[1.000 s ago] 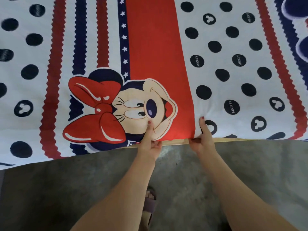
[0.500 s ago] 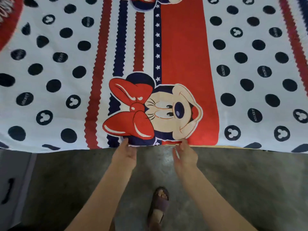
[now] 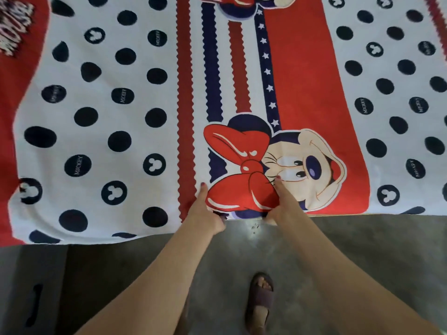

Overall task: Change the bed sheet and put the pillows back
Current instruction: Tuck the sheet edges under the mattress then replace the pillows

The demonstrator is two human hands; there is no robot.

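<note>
As we compare this head view with the ones from a second and half a second ago, our grip has travelled along the near hem of the bed sheet point(image 3: 125, 131). A second ago our hands pinched it under the cartoon face and the red band; now they sit further toward our left, either side of the printed bow. The left hand point(image 3: 205, 211) has its thumb flat on top of the cloth by the zigzag red stripe, with the fingers curled under the hem, so it pinches the edge. The right hand point(image 3: 280, 209) does the same just beside it, thumb lying up across the bow and the face, fingers tucked out of sight beneath. Both grips are narrow, closed on the fabric, with only the bow's width of cloth between them.

Beyond the grip the sheet lies spread flat over the bed, dots and stripes running away from us with few creases. To the left of the grip the hem hangs lower and the sheet's corner has come into sight, which it had not a second ago. To the right of the grip a thin strip of pale bed edge shows under the hem. Below the grip are the grey floor point(image 3: 362, 262) and our sandalled foot point(image 3: 260, 301).

We judge that we are working along this side, pulling the hem even, heading for that corner. No pillows are in sight, so that part seems to remain.
</note>
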